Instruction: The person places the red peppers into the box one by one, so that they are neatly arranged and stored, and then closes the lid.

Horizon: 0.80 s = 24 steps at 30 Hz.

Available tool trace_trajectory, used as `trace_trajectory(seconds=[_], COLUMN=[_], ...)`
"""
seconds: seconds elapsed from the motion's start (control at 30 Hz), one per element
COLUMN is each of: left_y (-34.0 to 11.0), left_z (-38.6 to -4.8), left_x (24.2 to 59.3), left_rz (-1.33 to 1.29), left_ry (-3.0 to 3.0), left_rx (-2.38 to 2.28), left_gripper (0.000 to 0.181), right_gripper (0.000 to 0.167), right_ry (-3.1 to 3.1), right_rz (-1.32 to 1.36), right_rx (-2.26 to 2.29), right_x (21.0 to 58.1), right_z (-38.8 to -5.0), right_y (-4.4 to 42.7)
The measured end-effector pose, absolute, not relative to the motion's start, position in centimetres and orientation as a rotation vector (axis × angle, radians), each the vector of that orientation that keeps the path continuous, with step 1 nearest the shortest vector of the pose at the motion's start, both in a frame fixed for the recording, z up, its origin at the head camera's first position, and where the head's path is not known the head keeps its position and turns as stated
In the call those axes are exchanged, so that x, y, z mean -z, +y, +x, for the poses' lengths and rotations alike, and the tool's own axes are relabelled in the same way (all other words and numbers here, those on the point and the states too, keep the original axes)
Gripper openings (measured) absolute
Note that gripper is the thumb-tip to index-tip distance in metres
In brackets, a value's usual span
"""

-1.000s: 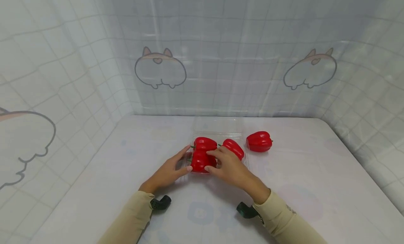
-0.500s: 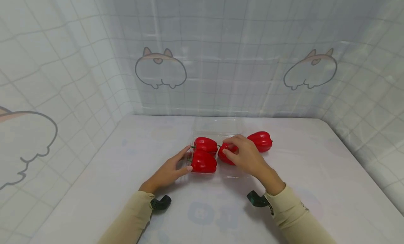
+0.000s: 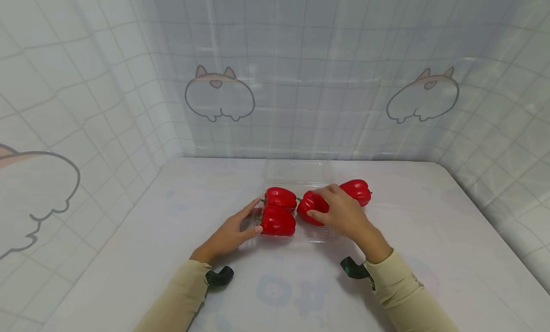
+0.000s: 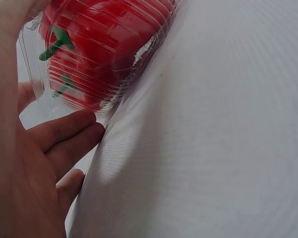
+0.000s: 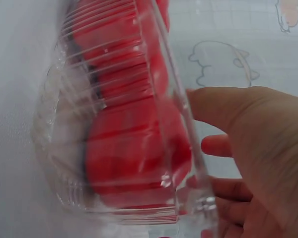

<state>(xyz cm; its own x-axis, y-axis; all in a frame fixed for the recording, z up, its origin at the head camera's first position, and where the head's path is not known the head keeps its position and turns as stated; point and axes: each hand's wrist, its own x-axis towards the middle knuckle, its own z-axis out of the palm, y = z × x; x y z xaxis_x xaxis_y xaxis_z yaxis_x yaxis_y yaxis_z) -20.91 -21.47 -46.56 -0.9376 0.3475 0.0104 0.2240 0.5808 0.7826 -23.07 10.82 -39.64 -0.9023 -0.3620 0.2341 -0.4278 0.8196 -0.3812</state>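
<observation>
A clear, lidded plastic container [image 3: 315, 237] holds three red peppers. Two of them, a back one [image 3: 280, 197] and a front one [image 3: 278, 221], sit one behind the other on its left side; the third pepper [image 3: 310, 207] lies in its right half. My left hand [image 3: 228, 234] rests along the container's left side with its fingers extended; in the left wrist view those fingers [image 4: 69, 131] touch the ribbed plastic. Over the third pepper's right end is my right hand [image 3: 345, 215], thumb and fingers loosely bent and spread at its surface.
Outside the container, a fourth red pepper [image 3: 357, 191] lies to the right, partly hidden by my right hand. The container's raised clear lid [image 3: 296, 170] extends behind it. Tiled-pattern sheeting [image 3: 318, 84] stands around the white table [image 3: 172, 217].
The third pepper has shifted forward and left inside the container. My right hand moved right from the front pepper to it, then slid slightly farther right, baring more of it. My left hand stayed put.
</observation>
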Motion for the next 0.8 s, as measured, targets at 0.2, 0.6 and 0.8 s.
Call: trace_trajectory(seconds=[0.2, 0.6, 0.8], left_y=[-21.46, -21.42, -21.46], left_z=[-20.9, -20.97, -21.02], left_x=[46.56, 46.51, 46.62], left_rz=[0.496, 0.512, 0.505], left_ry=[2.654, 2.657, 2.66], left_rx=[-1.304, -1.306, -1.298], left_gripper=[0.082, 0.082, 0.083], right_gripper=[0.065, 0.06, 0.062], right_ry=[-2.857, -2.757, -2.743], right_rz=[0.646, 0.738, 0.761], right_rx=[-0.577, -0.542, -0.506], right_x=[39.86, 40.39, 40.48], right_z=[-23.1, -23.4, -23.38], right_y=[10.74, 10.82, 10.75])
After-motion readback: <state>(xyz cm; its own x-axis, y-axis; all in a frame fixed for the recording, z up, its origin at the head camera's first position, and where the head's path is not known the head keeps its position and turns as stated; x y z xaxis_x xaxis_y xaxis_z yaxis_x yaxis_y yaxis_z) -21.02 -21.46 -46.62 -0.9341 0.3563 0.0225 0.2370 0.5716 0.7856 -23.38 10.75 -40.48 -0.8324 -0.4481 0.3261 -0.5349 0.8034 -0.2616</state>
